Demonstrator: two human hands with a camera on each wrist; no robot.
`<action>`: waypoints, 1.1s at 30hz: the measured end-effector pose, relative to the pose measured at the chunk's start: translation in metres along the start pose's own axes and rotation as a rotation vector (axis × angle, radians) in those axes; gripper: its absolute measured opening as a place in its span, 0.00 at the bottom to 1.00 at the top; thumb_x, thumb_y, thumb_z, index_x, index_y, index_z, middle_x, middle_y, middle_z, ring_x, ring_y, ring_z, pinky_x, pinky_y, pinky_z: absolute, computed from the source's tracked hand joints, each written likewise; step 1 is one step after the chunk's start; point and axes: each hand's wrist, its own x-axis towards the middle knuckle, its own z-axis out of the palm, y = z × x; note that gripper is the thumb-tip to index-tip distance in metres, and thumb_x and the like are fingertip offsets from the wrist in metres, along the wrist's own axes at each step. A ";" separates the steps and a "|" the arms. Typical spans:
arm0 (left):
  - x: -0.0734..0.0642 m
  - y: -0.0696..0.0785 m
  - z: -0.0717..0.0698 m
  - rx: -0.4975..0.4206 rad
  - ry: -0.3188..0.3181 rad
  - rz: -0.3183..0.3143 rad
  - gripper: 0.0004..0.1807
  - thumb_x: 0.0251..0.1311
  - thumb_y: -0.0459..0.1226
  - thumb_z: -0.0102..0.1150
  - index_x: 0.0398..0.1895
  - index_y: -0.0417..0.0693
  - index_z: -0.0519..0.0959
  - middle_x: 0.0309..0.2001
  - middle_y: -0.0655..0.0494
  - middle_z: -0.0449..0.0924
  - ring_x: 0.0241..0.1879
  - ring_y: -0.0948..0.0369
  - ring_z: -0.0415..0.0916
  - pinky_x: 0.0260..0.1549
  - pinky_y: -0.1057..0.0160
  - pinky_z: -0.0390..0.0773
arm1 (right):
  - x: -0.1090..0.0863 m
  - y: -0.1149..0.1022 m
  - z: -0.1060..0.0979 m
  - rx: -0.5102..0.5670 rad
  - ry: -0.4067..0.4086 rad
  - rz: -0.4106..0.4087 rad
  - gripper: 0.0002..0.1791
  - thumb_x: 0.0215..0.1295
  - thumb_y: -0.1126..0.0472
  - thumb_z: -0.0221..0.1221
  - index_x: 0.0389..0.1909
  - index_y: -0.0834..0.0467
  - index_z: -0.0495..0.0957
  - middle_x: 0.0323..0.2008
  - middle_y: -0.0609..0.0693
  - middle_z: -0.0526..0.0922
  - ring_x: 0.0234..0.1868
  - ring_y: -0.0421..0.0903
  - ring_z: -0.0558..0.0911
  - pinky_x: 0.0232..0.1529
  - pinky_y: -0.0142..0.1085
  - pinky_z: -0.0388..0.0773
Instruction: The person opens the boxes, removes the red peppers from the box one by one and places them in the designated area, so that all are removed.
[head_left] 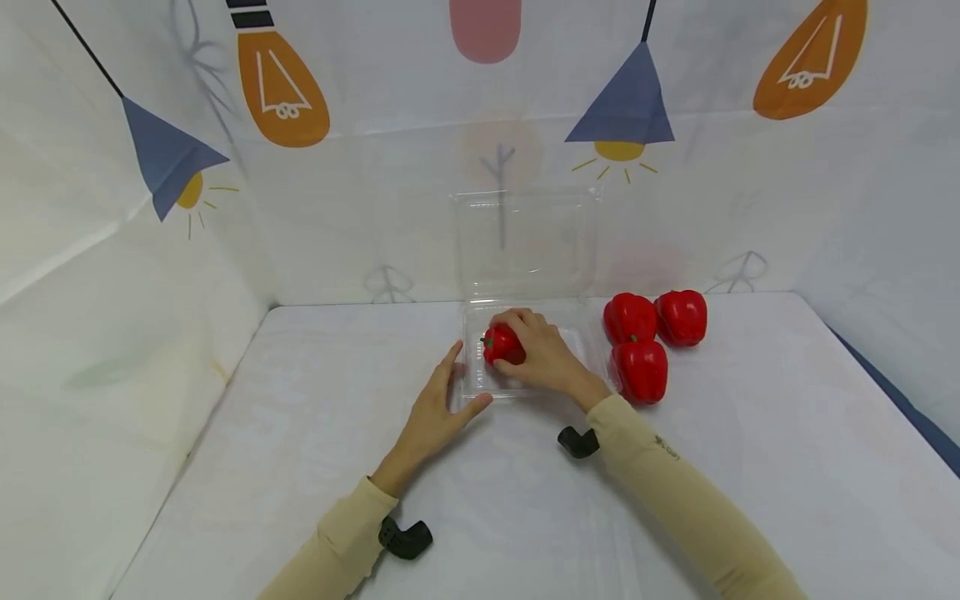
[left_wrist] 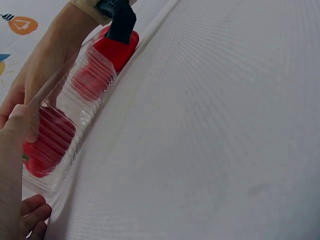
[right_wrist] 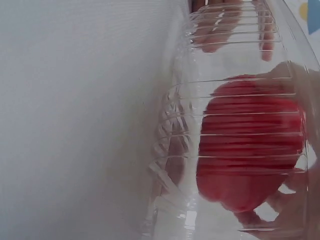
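Observation:
A red bell pepper (head_left: 502, 344) with a green stem lies on its side inside a clear plastic clamshell box (head_left: 480, 387). My right hand (head_left: 543, 354) grips it, fingers over the far side and thumb at the near side. Through the ribbed wall in the right wrist view, the pepper (right_wrist: 250, 145) shows low in the box. My left hand (head_left: 435, 417) is at the box's left front corner, fingers straight along the left side and thumb spread toward the front edge. In the left wrist view the left thumb (left_wrist: 17, 117) is at the box's rim.
Several red bell peppers (head_left: 640, 371) sit grouped just right of the box. The box's clear lid (head_left: 525, 242) stands raised at the back, against the patterned cloth backdrop (head_left: 360, 208). White cloth covers the table (head_left: 300, 400). Black wrist devices (head_left: 405, 539) are worn at both sleeves.

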 end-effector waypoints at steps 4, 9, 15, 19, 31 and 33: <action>0.000 -0.001 0.001 -0.004 -0.006 -0.007 0.50 0.51 0.63 0.60 0.73 0.75 0.44 0.62 0.53 0.70 0.62 0.57 0.68 0.61 0.47 0.70 | -0.003 0.000 -0.003 0.020 0.034 0.008 0.31 0.53 0.52 0.65 0.59 0.46 0.65 0.60 0.52 0.69 0.60 0.52 0.68 0.54 0.53 0.73; 0.000 -0.001 0.001 -0.003 -0.006 0.002 0.50 0.51 0.63 0.60 0.73 0.74 0.44 0.62 0.53 0.70 0.63 0.57 0.68 0.61 0.47 0.70 | -0.006 -0.002 -0.008 0.042 0.058 0.023 0.35 0.50 0.51 0.67 0.59 0.46 0.64 0.60 0.51 0.68 0.60 0.52 0.68 0.54 0.53 0.74; 0.001 -0.001 0.000 -0.002 0.001 0.007 0.50 0.51 0.62 0.61 0.73 0.74 0.44 0.60 0.53 0.70 0.61 0.57 0.68 0.60 0.47 0.71 | -0.010 -0.003 -0.011 0.046 0.054 0.043 0.36 0.50 0.49 0.67 0.60 0.45 0.64 0.61 0.50 0.68 0.60 0.51 0.68 0.55 0.52 0.74; 0.001 0.000 0.000 -0.001 0.001 0.005 0.50 0.51 0.62 0.61 0.73 0.73 0.45 0.59 0.53 0.71 0.60 0.57 0.69 0.59 0.47 0.72 | -0.014 -0.004 -0.015 0.070 0.046 0.061 0.35 0.51 0.49 0.67 0.61 0.45 0.63 0.61 0.50 0.68 0.60 0.50 0.69 0.54 0.51 0.76; 0.001 -0.002 0.000 -0.004 -0.007 0.013 0.49 0.51 0.62 0.60 0.73 0.75 0.44 0.59 0.53 0.71 0.61 0.57 0.69 0.61 0.48 0.70 | -0.027 -0.001 -0.029 0.178 0.026 0.088 0.38 0.52 0.47 0.67 0.63 0.41 0.60 0.60 0.46 0.68 0.59 0.48 0.70 0.48 0.47 0.81; 0.001 -0.002 0.000 -0.006 -0.007 0.012 0.50 0.51 0.62 0.61 0.73 0.75 0.43 0.58 0.53 0.71 0.60 0.57 0.69 0.61 0.48 0.70 | -0.029 0.000 -0.031 0.183 0.023 0.100 0.39 0.52 0.46 0.67 0.63 0.41 0.60 0.60 0.45 0.68 0.60 0.47 0.69 0.48 0.47 0.81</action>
